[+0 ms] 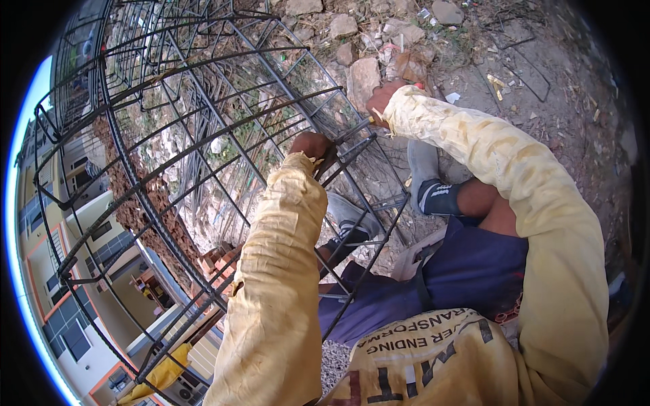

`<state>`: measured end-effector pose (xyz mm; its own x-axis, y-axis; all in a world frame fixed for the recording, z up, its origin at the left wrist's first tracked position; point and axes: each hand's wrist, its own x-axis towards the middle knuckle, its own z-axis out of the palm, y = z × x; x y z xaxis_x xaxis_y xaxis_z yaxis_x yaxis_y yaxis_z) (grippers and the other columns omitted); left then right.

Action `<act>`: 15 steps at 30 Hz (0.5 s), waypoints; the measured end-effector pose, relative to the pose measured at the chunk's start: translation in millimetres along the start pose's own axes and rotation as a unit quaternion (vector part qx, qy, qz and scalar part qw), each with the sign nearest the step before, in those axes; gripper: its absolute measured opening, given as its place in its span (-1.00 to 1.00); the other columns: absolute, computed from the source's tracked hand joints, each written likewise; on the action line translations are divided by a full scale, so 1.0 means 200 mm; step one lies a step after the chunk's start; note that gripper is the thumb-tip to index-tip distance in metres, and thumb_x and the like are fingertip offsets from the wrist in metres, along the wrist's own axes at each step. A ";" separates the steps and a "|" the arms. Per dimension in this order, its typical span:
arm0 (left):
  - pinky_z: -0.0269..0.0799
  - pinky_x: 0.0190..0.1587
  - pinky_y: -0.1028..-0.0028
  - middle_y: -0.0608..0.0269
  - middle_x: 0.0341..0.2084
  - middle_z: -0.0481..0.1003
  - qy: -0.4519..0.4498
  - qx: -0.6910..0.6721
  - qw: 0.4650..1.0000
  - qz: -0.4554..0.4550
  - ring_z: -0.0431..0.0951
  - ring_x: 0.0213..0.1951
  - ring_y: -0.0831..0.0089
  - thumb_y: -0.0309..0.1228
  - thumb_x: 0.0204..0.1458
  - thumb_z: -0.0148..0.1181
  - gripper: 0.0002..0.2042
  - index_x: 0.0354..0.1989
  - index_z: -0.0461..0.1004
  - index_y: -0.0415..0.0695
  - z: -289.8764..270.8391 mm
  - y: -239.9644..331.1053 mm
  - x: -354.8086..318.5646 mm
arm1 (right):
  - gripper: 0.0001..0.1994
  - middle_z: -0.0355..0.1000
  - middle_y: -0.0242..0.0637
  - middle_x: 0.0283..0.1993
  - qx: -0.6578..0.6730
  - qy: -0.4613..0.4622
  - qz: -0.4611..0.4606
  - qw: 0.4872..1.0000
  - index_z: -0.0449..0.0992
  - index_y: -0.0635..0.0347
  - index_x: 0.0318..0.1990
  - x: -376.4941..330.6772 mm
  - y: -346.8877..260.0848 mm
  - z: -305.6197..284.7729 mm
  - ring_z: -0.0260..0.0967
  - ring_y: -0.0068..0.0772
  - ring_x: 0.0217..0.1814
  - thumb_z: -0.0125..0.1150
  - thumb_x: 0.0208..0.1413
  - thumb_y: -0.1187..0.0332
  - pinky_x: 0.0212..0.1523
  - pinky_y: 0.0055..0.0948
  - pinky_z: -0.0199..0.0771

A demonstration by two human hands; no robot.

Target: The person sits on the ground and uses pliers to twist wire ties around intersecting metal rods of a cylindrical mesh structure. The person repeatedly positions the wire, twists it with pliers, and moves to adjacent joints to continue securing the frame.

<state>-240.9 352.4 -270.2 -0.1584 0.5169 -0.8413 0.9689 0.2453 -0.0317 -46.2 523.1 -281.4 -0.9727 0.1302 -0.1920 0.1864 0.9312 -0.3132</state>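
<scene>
A cage of dark ribbed rebar (227,128) with square stirrups runs from the far left to in front of my knees. My left hand (313,147) is closed around the bars near the cage's near end; its fingertips are partly hidden. Just beyond that end, my right hand (386,101) is a fist around a slim hand tool. Only a red end (420,86) and a yellowish bit (371,120) of the tool show, so its exact kind is unclear. Both forearms wear loose yellow sleeves.
My shoes (423,166) rest on dirt beside and under the cage end. Stones (364,78) and litter lie ahead, with a bent rod (531,68) at the far right. Thin rods lie beneath the cage. Bricks (220,262) are at the left, with buildings (81,325) beyond.
</scene>
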 end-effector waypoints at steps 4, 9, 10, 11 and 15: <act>0.50 -0.05 0.20 0.00 -0.20 0.59 -0.055 0.059 0.996 -0.031 0.59 -0.13 -0.01 -0.06 -0.02 0.06 -0.65 -0.21 0.64 0.05 -0.06 0.06 -0.03 | -0.54 0.56 -0.19 -0.40 0.220 -0.238 0.032 0.945 0.52 0.21 -0.21 -0.06 0.03 -0.10 0.55 -0.24 -0.47 0.42 -0.15 0.03 -0.47 -0.24 0.51; 0.50 -0.06 0.24 -0.01 -0.23 0.60 -0.007 -0.018 1.000 0.000 0.60 -0.17 0.00 -0.11 -0.05 0.06 -0.66 -0.23 0.63 -0.01 -0.04 0.02 -0.04 | -0.25 0.50 -0.22 -0.40 0.320 -0.323 0.074 0.888 0.30 0.26 0.06 -0.07 0.06 -0.17 0.53 -0.29 -0.49 0.49 -0.26 0.04 -0.51 -0.32 0.50; 0.50 -0.06 0.25 -0.01 -0.23 0.60 0.003 -0.018 1.000 0.001 0.60 -0.17 0.00 -0.12 -0.05 0.06 -0.66 -0.23 0.63 -0.02 -0.03 0.02 -0.04 | -0.26 0.48 -0.21 -0.36 0.277 -0.271 0.036 0.921 0.30 0.24 0.07 -0.08 0.06 -0.18 0.53 -0.25 -0.44 0.48 -0.26 0.06 -0.47 -0.29 0.50; 0.50 -0.05 0.25 -0.01 -0.23 0.60 -0.025 -0.001 1.000 -0.011 0.60 -0.17 0.00 -0.13 -0.04 0.06 -0.67 -0.23 0.63 -0.02 -0.04 0.04 -0.06 | -0.26 0.47 -0.20 -0.31 0.227 -0.216 0.001 0.949 0.29 0.22 0.08 -0.09 0.05 -0.18 0.53 -0.22 -0.40 0.46 -0.26 0.07 -0.42 -0.26 0.50; 0.50 -0.06 0.25 0.00 -0.23 0.59 -0.051 0.031 0.998 -0.017 0.60 -0.17 0.01 -0.14 -0.03 0.04 -0.68 -0.24 0.63 -0.01 -0.09 0.07 -0.03 | -0.40 0.38 -0.15 -0.03 0.033 0.060 -0.091 0.993 0.37 0.07 0.07 -0.15 0.20 0.08 0.45 -0.04 -0.11 0.35 -0.17 0.08 -0.12 -0.11 0.45</act>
<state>-229.5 367.0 -256.2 -0.1747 0.4225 -0.8894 0.9736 0.2092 -0.0919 -7.0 550.4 -301.7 -0.9999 0.0053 -0.0152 0.0109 0.9190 -0.3940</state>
